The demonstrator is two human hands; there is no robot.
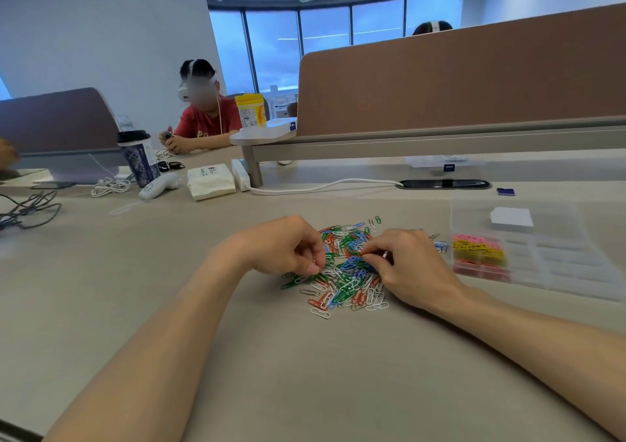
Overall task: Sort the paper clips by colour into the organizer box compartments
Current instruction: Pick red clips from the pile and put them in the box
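Mid-desk, on the beige desk top [305, 374], a loose heap of paper clips [345, 272]: green, blue, red, white and bare metal ones all tangled, with stragglers along the near edge. Left hand [284, 245] down on the heap's left edge, fingers curled under, thumb tip against the forefinger among green clips; clip pinched between them or not, cannot tell. Right hand [410, 262] on the heap's right side, thumb and forefinger pinching a red paper clip [363, 254] just above the pile, remaining fingers folded toward the palm. To the right of the heap, apart from both hands, a clear plastic organizer box [569, 258] lying flat on the desk. In its near-left compartments, three sorted lots side by side: pink clips [471, 238] farthest, yellow clips [479, 250] in the middle, red clips [481, 270] nearest. In a far compartment, a white block [511, 219] of paper or card. Between heap and box, a few blue clips [440, 246] loose on the desk. Farther back, a white cable [321, 188], a tissue pack [210, 180], a dark lidded tumbler [137, 157] and a brown partition screen [474, 79]. Beyond the tumbler, a person in a red shirt [206, 125] wearing a white headset.
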